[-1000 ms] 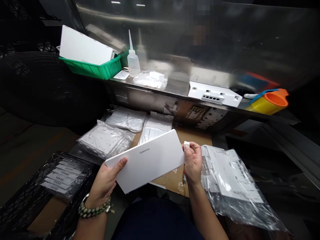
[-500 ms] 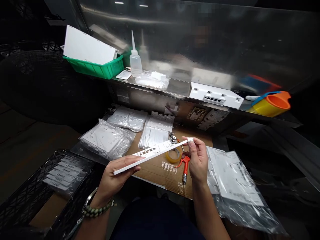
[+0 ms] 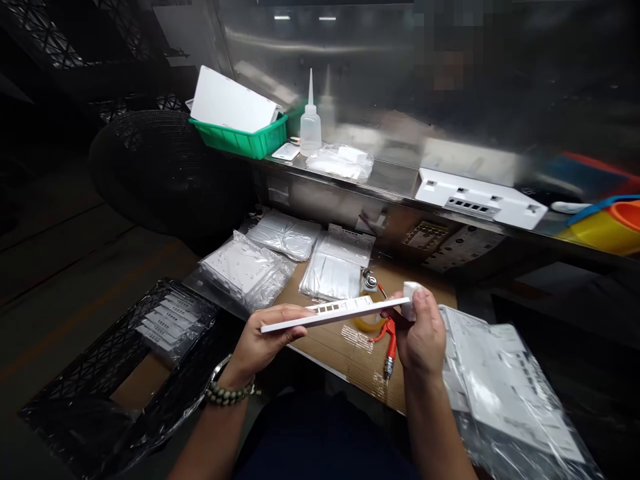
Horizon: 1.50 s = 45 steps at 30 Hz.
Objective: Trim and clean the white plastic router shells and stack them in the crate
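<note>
A white casing (image 3: 334, 312) hangs edge-on between two hands above a cardboard-covered bench, its narrow side with a row of square port cut-outs turned up toward the camera. A second ago its broad, logo-printed face showed; half a second ago it was already tipped onto its edge, and now it lies closer to level, so the port side is what is under inspection. The left hand (image 3: 263, 343) grips the casing's near-left end, thumb on top and fingers curled beneath. The right hand (image 3: 421, 328) is closed at the far-right end, pinching a small white wad (image 3: 411, 291) against the casing's corner; what the wad is made of cannot be told. It has stayed at that corner through the turn.

Directly below the casing lie a roll of clear tape (image 3: 364, 323) and a red-handled tool (image 3: 389, 341) on the cardboard (image 3: 345, 347), both hidden a second ago behind the broad face. Bagged white parts (image 3: 247, 270) sit just beyond to the left, with more bagged sheets (image 3: 336, 267) beside them and another bagged stack (image 3: 500, 387) by the right forearm. A black crate (image 3: 125, 353) holding bagged strips stands at the near left.

On the steel shelf (image 3: 395, 183) behind, a green bin (image 3: 240, 137) carries a white panel, a squeeze bottle (image 3: 311, 120) stands next to it, and a second casing (image 3: 480, 199) rests port-side out. The view itself has swung left since the earlier frames.
</note>
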Each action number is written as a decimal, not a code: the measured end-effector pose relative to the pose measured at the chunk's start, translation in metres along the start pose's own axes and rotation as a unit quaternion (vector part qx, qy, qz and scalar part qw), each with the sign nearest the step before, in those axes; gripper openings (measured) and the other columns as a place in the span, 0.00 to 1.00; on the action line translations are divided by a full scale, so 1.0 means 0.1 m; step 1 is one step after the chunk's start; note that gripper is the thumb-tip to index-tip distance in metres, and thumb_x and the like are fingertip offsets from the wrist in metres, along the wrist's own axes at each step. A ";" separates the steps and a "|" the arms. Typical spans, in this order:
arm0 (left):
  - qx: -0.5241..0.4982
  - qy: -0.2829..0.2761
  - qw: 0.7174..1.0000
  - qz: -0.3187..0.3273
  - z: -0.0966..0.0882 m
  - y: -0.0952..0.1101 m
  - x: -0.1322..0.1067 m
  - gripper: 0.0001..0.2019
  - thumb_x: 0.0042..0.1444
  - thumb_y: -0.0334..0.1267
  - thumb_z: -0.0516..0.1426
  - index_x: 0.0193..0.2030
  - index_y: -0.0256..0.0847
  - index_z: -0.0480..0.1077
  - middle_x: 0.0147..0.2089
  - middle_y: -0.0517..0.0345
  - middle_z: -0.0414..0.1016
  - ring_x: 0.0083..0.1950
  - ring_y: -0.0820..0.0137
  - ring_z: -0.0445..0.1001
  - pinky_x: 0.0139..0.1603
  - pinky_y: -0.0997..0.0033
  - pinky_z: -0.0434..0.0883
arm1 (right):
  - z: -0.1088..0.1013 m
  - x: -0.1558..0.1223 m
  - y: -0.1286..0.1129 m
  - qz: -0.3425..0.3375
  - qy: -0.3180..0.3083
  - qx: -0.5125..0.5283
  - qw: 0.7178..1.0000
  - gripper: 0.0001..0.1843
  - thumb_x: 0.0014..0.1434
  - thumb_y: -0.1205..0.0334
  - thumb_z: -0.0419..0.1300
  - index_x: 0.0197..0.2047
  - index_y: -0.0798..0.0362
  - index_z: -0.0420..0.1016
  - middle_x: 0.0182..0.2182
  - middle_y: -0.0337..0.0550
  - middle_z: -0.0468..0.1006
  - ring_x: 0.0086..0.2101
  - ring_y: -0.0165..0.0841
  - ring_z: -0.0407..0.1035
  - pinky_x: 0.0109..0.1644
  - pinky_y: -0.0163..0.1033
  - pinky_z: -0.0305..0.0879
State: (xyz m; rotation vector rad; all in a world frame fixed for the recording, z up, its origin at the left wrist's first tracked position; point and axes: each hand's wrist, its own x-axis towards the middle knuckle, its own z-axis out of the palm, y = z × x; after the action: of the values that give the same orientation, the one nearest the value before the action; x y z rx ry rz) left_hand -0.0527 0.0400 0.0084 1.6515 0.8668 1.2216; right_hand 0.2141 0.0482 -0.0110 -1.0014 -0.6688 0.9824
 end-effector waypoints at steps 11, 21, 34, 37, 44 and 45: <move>0.122 0.060 0.988 0.074 0.16 -0.06 -0.03 0.14 0.59 0.31 0.66 0.51 0.48 0.82 0.47 0.56 0.85 0.48 0.63 0.83 0.52 0.67 0.79 | 0.00 -0.07 -0.03 -0.229 0.060 -0.234 0.943 0.13 0.65 0.51 0.65 0.50 0.46 0.77 0.49 0.45 0.76 0.49 0.38 0.71 0.54 0.47 0.69; 0.224 0.132 0.966 0.001 0.12 -0.30 -0.15 0.10 0.60 0.38 0.66 0.48 0.45 0.82 0.47 0.56 0.85 0.44 0.63 0.84 0.47 0.68 0.79 | -0.53 1.09 0.91 -0.074 -0.050 -0.617 0.782 0.15 0.67 0.61 0.56 0.49 0.58 0.80 0.49 0.56 0.78 0.48 0.42 0.72 0.53 0.43 0.65; 0.275 0.163 0.947 0.029 -0.01 -0.36 -0.25 0.10 0.61 0.36 0.64 0.49 0.45 0.81 0.46 0.55 0.85 0.45 0.62 0.83 0.49 0.67 0.78 | -0.54 1.44 1.35 -0.053 -0.129 -0.713 0.687 0.13 0.65 0.66 0.57 0.43 0.53 0.85 0.49 0.55 0.75 0.50 0.45 0.65 0.47 0.43 0.63; 0.287 0.163 0.943 0.049 0.00 -0.36 -0.22 0.12 0.61 0.34 0.64 0.51 0.45 0.81 0.48 0.54 0.85 0.47 0.62 0.83 0.51 0.66 0.78 | -0.53 1.46 1.29 -0.059 -0.120 -0.699 0.703 0.11 0.63 0.66 0.59 0.38 0.53 0.85 0.46 0.54 0.77 0.48 0.44 0.67 0.47 0.43 0.64; 0.296 0.156 0.938 0.091 0.08 -0.38 -0.13 0.16 0.61 0.29 0.63 0.55 0.46 0.79 0.50 0.54 0.84 0.49 0.62 0.83 0.52 0.67 0.77 | -0.04 0.83 0.58 -0.145 -0.099 -0.574 0.799 0.16 0.68 0.50 0.57 0.45 0.50 0.83 0.45 0.46 0.78 0.45 0.39 0.73 0.51 0.43 0.69; 0.295 0.147 0.939 0.097 0.10 -0.38 -0.12 0.17 0.61 0.28 0.63 0.55 0.46 0.79 0.50 0.54 0.84 0.50 0.62 0.83 0.54 0.66 0.77 | 0.08 0.62 0.44 -0.186 -0.116 -0.496 0.840 0.15 0.67 0.50 0.60 0.43 0.50 0.83 0.43 0.46 0.78 0.44 0.38 0.74 0.50 0.42 0.69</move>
State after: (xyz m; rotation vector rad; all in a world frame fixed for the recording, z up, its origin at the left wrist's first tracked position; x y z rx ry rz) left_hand -0.0478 0.0415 -0.0326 2.0937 1.3857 1.4606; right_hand 0.2177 0.1160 -0.0458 -1.5665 -1.6026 0.3568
